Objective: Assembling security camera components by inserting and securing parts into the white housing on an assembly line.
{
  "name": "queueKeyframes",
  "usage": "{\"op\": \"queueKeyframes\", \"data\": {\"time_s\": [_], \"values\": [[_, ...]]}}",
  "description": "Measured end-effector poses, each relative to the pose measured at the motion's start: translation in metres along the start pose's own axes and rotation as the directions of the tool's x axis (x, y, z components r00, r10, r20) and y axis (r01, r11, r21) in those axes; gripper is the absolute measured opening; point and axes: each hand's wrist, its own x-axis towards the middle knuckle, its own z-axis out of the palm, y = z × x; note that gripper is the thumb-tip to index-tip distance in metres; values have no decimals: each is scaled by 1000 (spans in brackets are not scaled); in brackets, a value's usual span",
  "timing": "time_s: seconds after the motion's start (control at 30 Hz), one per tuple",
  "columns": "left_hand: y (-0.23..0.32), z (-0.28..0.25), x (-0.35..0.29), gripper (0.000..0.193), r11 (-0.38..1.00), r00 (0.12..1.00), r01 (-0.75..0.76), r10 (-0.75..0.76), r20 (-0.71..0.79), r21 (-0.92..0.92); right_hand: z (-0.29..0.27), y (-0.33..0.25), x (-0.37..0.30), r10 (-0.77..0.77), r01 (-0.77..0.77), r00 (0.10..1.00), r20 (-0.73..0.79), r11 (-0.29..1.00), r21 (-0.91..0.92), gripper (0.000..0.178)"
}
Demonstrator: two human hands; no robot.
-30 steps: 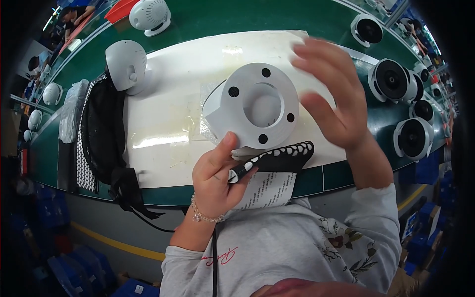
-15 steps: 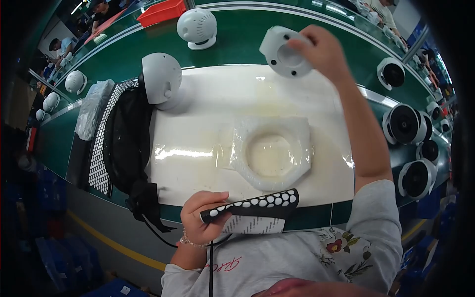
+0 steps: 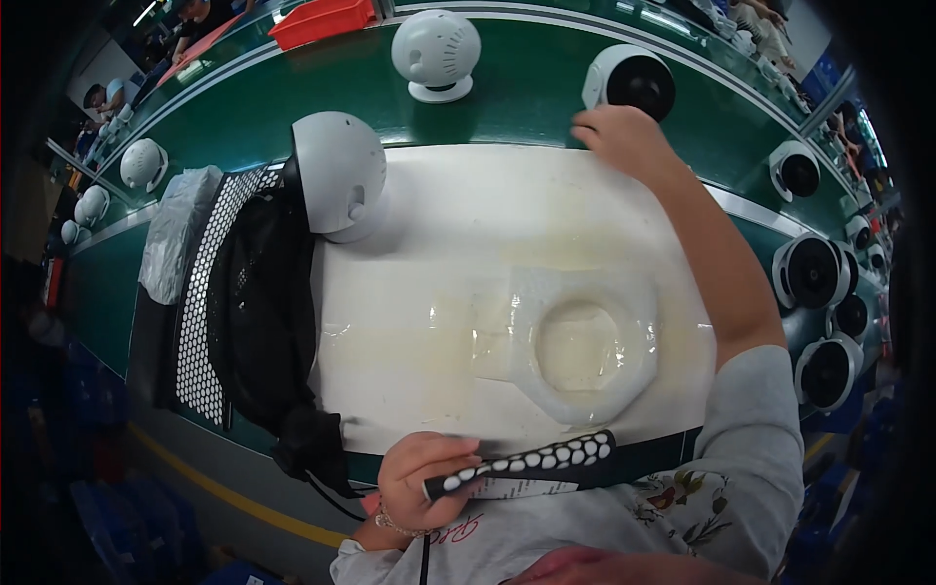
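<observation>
My left hand (image 3: 426,478), at the front edge, is closed on a curved black strip (image 3: 526,462) covered in white round dots. A pale printed sheet shows beneath the strip. At the far right, my right hand (image 3: 627,142) has its fingers curled at the base of a white round fan (image 3: 639,83) with a black front. That fan stands upright on the green surface, its base mostly hidden by the hand. A white padded ring (image 3: 639,380) under clear film lies on the white mat (image 3: 400,322), between my two hands.
A white round housing (image 3: 341,175) sits at the mat's far left, beside a black bag (image 3: 263,292) and a dotted black panel (image 3: 198,322). Another white unit (image 3: 437,54) stands at the back near a red tray (image 3: 322,21). Several fans (image 3: 814,273) line the right side.
My right hand has carried the white fan from a tilted, base-showing pose to upright on the far green surface. My left hand still holds the dotted strip. The whole view has shifted slightly.
</observation>
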Motion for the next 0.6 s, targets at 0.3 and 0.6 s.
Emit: {"op": "queueKeyframes", "data": {"time_s": [0.3, 0.6], "values": [[8, -9, 11, 16, 968, 968, 250, -250, 26, -10, 80, -125, 120, 35, -39, 999, 22, 975, 220, 57], [8, -3, 3, 15, 965, 965, 261, -261, -30, -24, 33, -37, 56, -260, 240, 799, -542, 965, -110, 20]]}}
